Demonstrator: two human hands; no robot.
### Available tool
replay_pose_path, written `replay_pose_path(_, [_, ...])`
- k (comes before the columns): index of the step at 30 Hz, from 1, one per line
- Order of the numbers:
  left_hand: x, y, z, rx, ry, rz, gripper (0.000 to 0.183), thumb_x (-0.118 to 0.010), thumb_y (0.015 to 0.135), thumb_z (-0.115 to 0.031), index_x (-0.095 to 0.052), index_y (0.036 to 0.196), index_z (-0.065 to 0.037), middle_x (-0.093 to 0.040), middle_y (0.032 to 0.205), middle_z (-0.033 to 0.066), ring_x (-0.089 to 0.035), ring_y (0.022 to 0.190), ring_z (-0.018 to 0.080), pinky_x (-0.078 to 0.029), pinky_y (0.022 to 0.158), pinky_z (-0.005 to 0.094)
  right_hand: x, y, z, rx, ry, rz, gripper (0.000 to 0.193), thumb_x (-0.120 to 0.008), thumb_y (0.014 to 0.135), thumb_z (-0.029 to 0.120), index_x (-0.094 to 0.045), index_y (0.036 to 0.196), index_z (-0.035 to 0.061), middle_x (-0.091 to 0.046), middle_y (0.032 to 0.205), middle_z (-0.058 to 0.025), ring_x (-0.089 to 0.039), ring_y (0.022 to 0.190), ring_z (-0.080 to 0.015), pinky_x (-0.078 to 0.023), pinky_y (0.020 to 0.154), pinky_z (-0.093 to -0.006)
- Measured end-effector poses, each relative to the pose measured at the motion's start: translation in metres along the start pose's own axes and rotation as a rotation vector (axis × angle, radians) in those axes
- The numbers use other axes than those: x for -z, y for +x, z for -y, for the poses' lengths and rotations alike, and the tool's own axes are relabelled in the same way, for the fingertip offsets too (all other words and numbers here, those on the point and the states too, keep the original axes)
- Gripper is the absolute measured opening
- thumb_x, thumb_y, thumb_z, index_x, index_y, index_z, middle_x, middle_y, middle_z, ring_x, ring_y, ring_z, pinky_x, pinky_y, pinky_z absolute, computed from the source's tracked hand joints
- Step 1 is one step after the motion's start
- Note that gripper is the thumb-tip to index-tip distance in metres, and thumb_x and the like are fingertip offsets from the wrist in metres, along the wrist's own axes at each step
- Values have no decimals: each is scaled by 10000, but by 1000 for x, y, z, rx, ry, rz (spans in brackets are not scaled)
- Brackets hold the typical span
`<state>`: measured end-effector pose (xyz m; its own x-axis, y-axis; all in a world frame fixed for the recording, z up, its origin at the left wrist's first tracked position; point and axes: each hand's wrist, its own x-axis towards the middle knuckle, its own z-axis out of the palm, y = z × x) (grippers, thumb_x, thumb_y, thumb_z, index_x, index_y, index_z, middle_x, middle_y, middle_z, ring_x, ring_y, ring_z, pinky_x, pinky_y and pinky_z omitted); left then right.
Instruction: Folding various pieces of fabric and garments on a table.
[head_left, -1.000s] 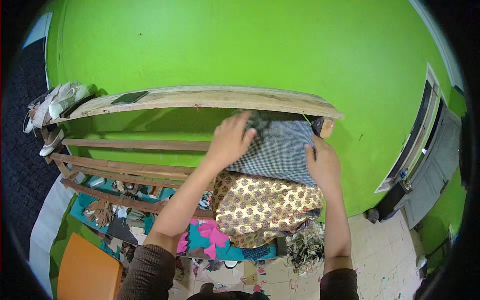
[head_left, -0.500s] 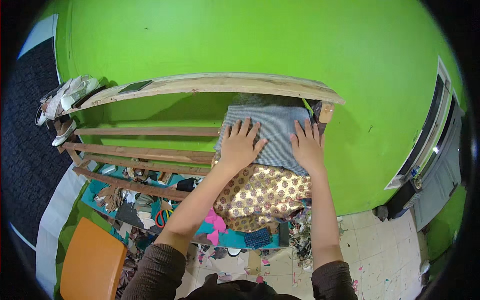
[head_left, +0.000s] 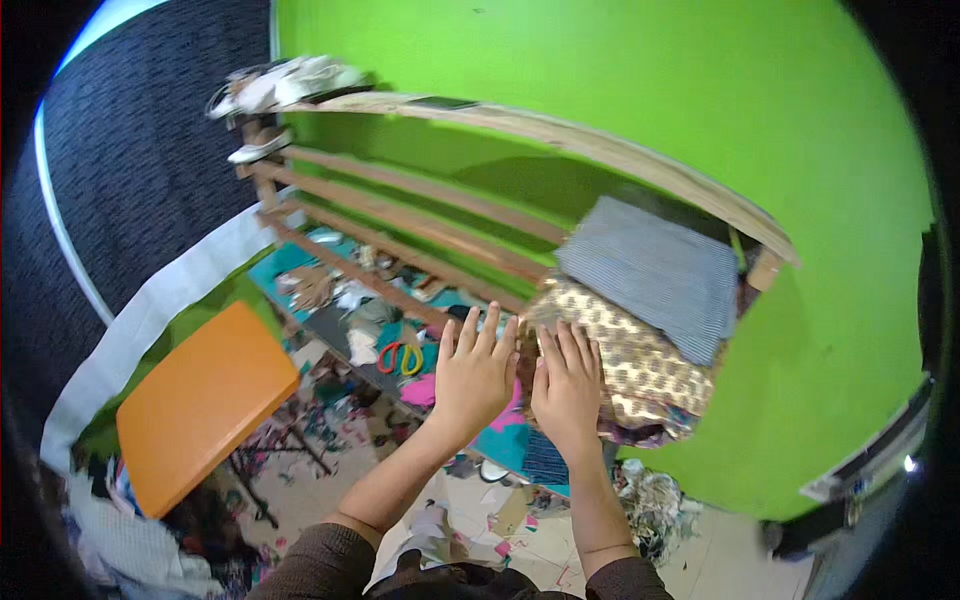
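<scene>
Both my hands are raised in front of the shelf, palms down and fingers stretched out, holding nothing. My left hand [head_left: 475, 375] is over the lower shelf's clutter, near pink scraps [head_left: 421, 390] and scissors with red and yellow handles [head_left: 402, 358]. Nearest to my right hand [head_left: 567, 390] is a gold patterned fabric [head_left: 640, 375]; its left edge lies behind my fingers, and I cannot tell whether they touch it. On that fabric rests a folded grey checked cloth [head_left: 655, 270], flat, its back part beneath the top board.
The wooden rack [head_left: 600, 150] runs along a green wall, with shoes [head_left: 290, 85] at its left end. An orange chair [head_left: 210, 405] stands at left. Scraps cover parts of the floor, with a pile of shreds [head_left: 650, 505] below the gold fabric.
My hands have come off the grey cloth and drawn back toward me, closer together. The view has swung left, bringing more of the orange chair and dark wall panel into sight.
</scene>
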<state>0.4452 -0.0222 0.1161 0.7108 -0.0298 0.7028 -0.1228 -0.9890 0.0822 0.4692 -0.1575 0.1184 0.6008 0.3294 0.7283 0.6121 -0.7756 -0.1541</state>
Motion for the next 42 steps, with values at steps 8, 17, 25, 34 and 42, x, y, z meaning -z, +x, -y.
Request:
replay_pose_path(8, [51,-135,80,461,223,105,430,-489,846,-269,-473,1247,-115,-405,1332,150,-384,1214,356,-284,1000,481,-74,-43,127,289,350,420,404,-467,844,189,-488,1231,75,-427,1300,-166,-353,1242,-318,-144,1035,-561])
replay_pose_path(17, [152,-333,126,925,532,204,405,-467,852,-323,-533,1188,-107,-464,1275,165,-429,1178,332,-299,987,479,-103,-153,308,747,590,696,424,-440,872,240,-433,1282,131,-399,1329,-153,-318,1273,-304,-128,1023,-602])
replay_pose_path(25, [260,-479,137,1227,709,204,401,-441,866,-321,-534,1190,-103,-471,1272,151,-440,1170,311,-295,981,482,-80,-248,467,1015,729,743,431,-424,897,280,-429,1275,73,-413,1324,-137,-342,1261,-289,-185,1016,-576])
replay_pose_path(34, [330,-602,138,1522,797,180,390,-457,859,-311,-543,1159,-77,-508,1221,167,-461,1142,323,-330,940,480,-69,-339,582,1215,845,875,435,-375,911,260,-404,1279,29,-426,1313,-143,-352,1255,-290,-192,1024,-562])
replay_pose_path(42, [366,-673,177,1688,882,100,378,-462,851,-306,-559,1133,-74,-532,1190,164,-499,1095,326,-340,931,485,-80,-369,676,1376,959,899,424,-402,901,244,-434,1241,-7,-470,1260,-163,-406,1206,-299,-255,994,-546])
